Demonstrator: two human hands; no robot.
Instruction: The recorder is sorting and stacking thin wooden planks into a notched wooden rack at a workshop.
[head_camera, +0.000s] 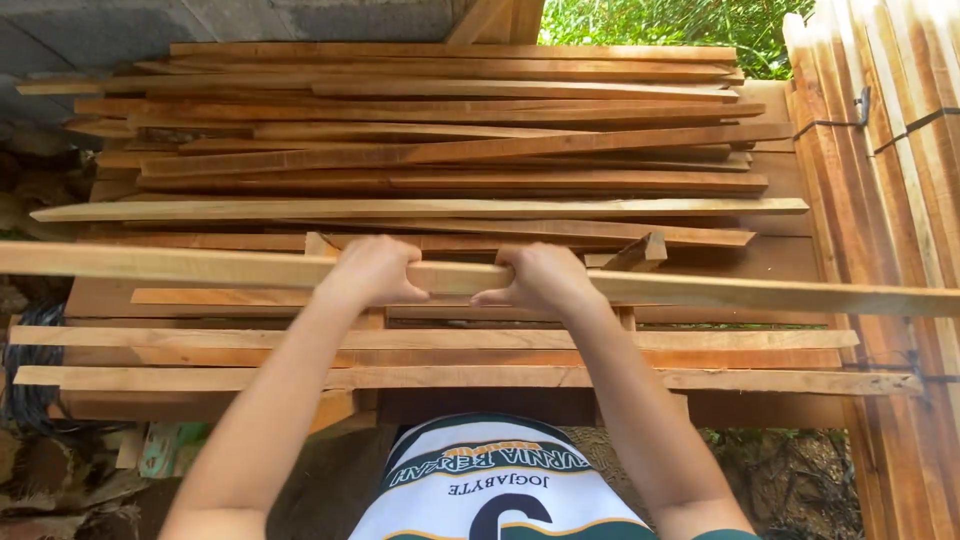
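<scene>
Closest to the camera is the person's white and green shirt (500, 490), and both bare arms reach forward from it. The left hand (375, 270) and the right hand (540, 275) are side by side, near each other, with fingers curled closed around one long wooden slat (760, 293). This slat lies across the view from left edge to right edge, above the front boards of the table (720, 340). Behind the hands a big pile of similar slats (450, 150) lies in loose layers. At right stands a bundle of pale planks (890, 130), and green leaves (660, 22) show at the far top.
</scene>
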